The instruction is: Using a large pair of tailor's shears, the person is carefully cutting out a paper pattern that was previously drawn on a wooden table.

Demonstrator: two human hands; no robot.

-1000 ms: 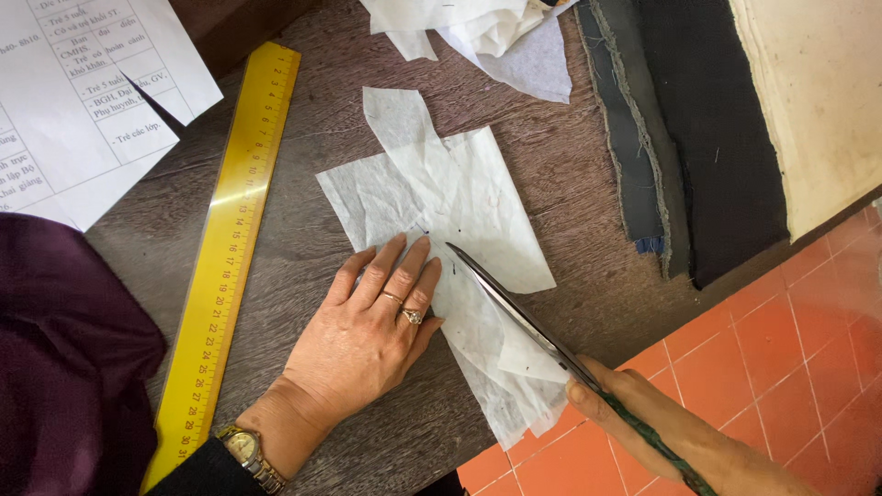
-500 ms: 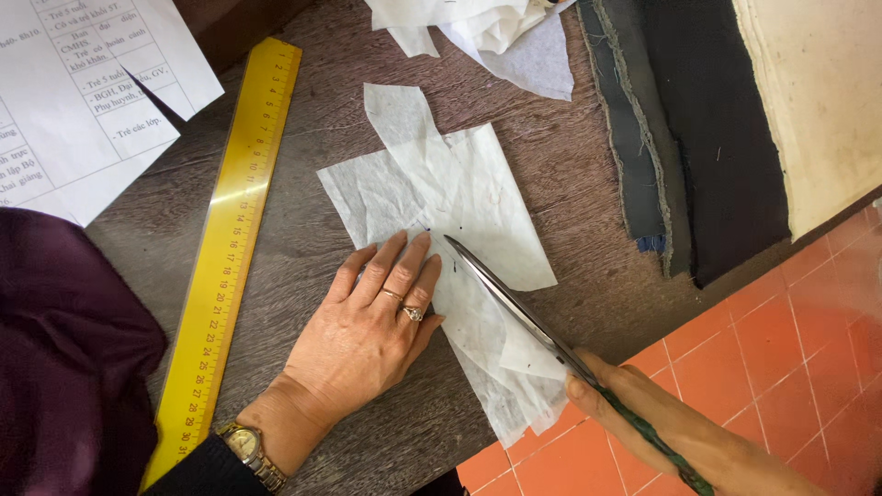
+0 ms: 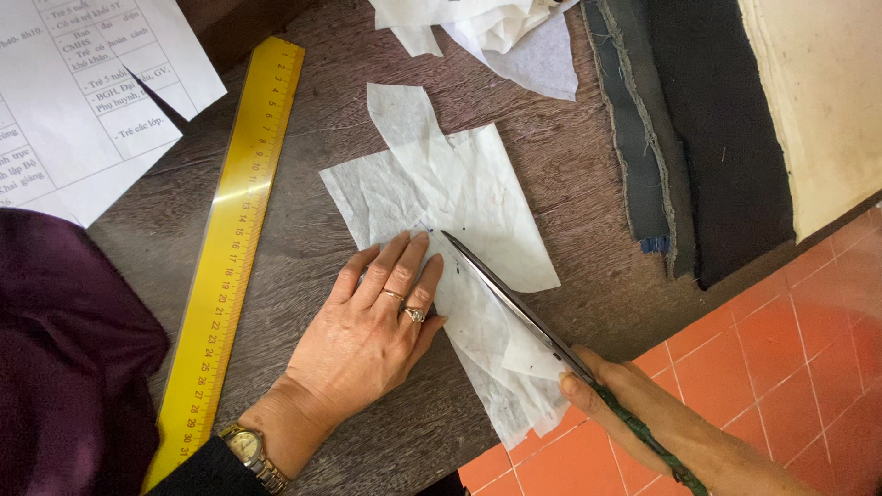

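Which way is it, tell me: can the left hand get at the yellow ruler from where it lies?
Probably yes. The left hand lies flat on the white paper, and the yellow ruler lies just beside it on the table, with only bare wood between them.

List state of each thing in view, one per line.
left hand: flat, pressing white paper
right hand: gripping scissors
scissors: blades in the paper
white paper: flat, part cut
yellow ruler: flat, untouched
dark fabric: stacked on the table
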